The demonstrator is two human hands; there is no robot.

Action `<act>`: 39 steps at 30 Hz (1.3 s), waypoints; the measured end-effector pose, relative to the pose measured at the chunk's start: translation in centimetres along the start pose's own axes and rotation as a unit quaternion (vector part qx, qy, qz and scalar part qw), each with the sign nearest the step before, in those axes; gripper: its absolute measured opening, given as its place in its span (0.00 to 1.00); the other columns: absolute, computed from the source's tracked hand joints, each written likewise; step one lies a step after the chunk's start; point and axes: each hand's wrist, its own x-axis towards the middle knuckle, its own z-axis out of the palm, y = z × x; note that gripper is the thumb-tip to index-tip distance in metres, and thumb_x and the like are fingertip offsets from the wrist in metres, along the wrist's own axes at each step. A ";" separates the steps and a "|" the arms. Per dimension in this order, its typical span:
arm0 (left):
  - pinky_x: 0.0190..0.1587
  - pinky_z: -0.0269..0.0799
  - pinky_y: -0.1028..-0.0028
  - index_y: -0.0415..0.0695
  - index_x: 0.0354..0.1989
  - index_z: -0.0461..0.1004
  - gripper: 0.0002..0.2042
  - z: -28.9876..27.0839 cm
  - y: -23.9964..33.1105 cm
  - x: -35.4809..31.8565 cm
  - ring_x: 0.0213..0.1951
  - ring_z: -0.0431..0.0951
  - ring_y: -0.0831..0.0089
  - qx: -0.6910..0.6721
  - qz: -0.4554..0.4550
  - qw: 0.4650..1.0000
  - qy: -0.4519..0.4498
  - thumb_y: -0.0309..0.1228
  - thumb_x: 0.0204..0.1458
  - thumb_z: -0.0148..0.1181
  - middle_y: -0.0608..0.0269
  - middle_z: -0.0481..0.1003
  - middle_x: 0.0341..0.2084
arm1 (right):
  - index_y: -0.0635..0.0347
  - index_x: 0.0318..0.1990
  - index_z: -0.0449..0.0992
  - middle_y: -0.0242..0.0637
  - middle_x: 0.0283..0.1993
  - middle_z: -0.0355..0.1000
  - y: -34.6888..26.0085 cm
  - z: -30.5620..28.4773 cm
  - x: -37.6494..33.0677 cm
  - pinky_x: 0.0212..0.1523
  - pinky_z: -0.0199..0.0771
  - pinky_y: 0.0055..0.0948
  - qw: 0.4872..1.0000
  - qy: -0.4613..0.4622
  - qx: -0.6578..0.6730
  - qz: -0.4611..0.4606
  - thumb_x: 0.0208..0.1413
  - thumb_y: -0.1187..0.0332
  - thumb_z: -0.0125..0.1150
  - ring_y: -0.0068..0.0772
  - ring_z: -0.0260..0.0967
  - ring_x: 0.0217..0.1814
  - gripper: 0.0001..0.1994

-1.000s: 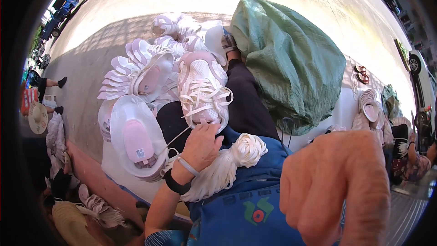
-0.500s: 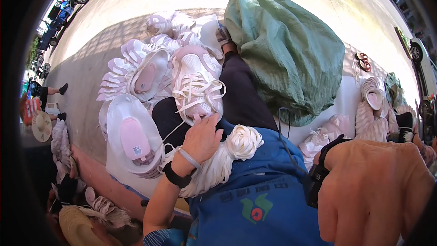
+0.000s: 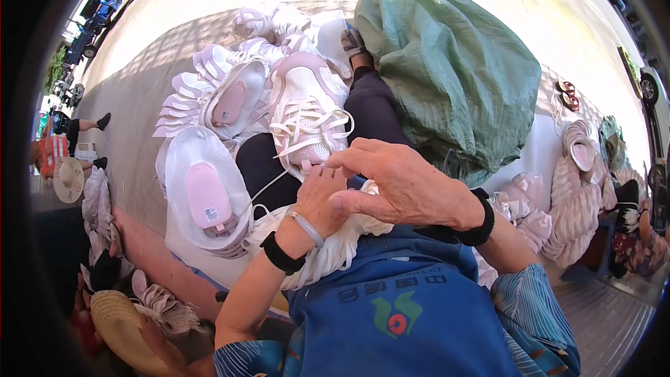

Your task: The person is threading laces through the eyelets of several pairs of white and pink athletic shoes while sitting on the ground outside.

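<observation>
A white and pale-pink shoe upper (image 3: 307, 91) lies over my lap with its toe away from me, and a white shoelace (image 3: 307, 126) runs loosely crossed through its front. My left hand (image 3: 321, 202) is closed at the near end of this upper, beside its pink tab; its fingertips are partly hidden. Over and beside it hovers my right hand (image 3: 401, 185), thumb and fingers apart, with nothing seen in it. Beneath both hands a thick bundle of white shoelaces (image 3: 314, 262) rests on my blue apron (image 3: 419, 286).
Left of my knee sits a stack of white uppers with pink insides (image 3: 206, 195), and fanned uppers (image 3: 188, 108) lie beyond. A big green woven sack (image 3: 453, 77) stands ahead to the right. More pink uppers (image 3: 572, 216) lie at right. Other people sit at both sides, near a straw hat (image 3: 115, 331).
My right hand has come in from the near right, close to the camera, to beside my left hand over the laces. My left hand stays by the upper. The view has shifted slightly.
</observation>
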 end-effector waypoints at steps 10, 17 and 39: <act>0.52 0.64 0.62 0.38 0.40 0.73 0.12 -1.7 0.6 -0.2 0.47 0.71 0.54 -0.057 -0.093 0.991 -0.073 0.32 0.50 0.59 0.51 0.73 0.40 | 0.62 0.47 0.70 0.47 0.38 0.68 3.4 0.4 -5.5 0.42 0.71 0.42 0.949 -0.284 -0.115 0.067 0.54 0.55 0.61 0.49 0.69 0.44 0.21; 0.48 0.65 0.64 0.38 0.34 0.76 0.12 -0.6 0.6 1.1 0.44 0.72 0.58 0.012 -0.107 0.989 -0.102 0.35 0.49 0.59 0.52 0.74 0.37 | 0.69 0.34 0.75 0.53 0.28 0.73 9.1 2.7 1.8 0.35 0.72 0.45 0.966 -0.167 -0.148 0.133 0.56 0.52 0.56 0.57 0.72 0.32 0.22; 0.51 0.70 0.69 0.37 0.50 0.71 0.20 -5.4 1.4 -3.0 0.48 0.76 0.59 -0.315 -0.171 0.926 0.121 0.33 0.50 0.64 0.48 0.74 0.45 | 0.63 0.25 0.73 0.47 0.17 0.71 -1.1 6.7 6.8 0.23 0.72 0.41 0.940 -0.054 -0.330 0.067 0.50 0.63 0.56 0.49 0.72 0.19 0.11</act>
